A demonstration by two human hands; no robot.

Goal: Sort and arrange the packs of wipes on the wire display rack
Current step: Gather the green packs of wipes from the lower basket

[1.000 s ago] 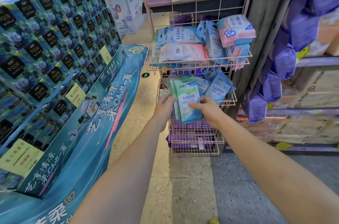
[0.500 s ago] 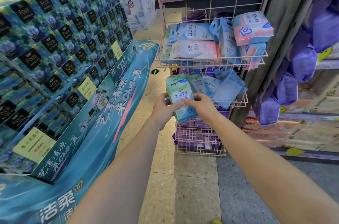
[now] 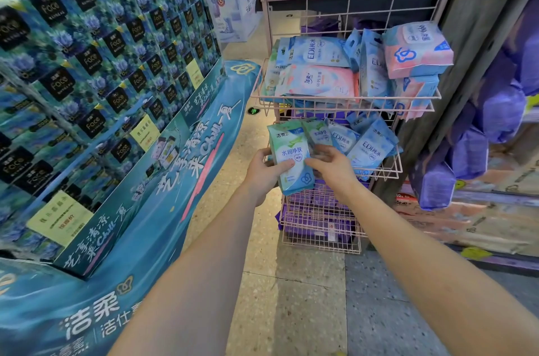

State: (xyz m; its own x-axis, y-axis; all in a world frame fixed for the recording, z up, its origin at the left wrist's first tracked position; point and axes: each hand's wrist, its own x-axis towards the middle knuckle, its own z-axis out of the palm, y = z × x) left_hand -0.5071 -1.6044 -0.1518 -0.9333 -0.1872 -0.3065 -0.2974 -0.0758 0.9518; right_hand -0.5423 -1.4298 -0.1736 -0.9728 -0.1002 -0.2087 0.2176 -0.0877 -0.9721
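A pink wire display rack (image 3: 347, 100) stands ahead with three tiers. My left hand (image 3: 264, 173) grips a green and blue pack of wipes (image 3: 290, 155) at the left front of the middle tier, thumb across its face. My right hand (image 3: 331, 166) touches the pack's right edge, its fingers also resting on a second green pack (image 3: 316, 132) behind. Blue EDI packs (image 3: 369, 148) lean in the middle tier to the right. The top tier holds blue EDI packs (image 3: 316, 50) and pink packs (image 3: 415, 49). Purple packs (image 3: 318, 224) fill the bottom tier.
A tall stack of blue tissue boxes (image 3: 96, 64) on a teal display base (image 3: 163, 209) lines the left side. Purple packs (image 3: 466, 151) hang on a shelf at the right. Terrazzo floor (image 3: 291, 297) lies between the stack and the rack.
My view has moved closer to the rack. The green pack has shifted left and up in the middle tier, with both hands staying on it.
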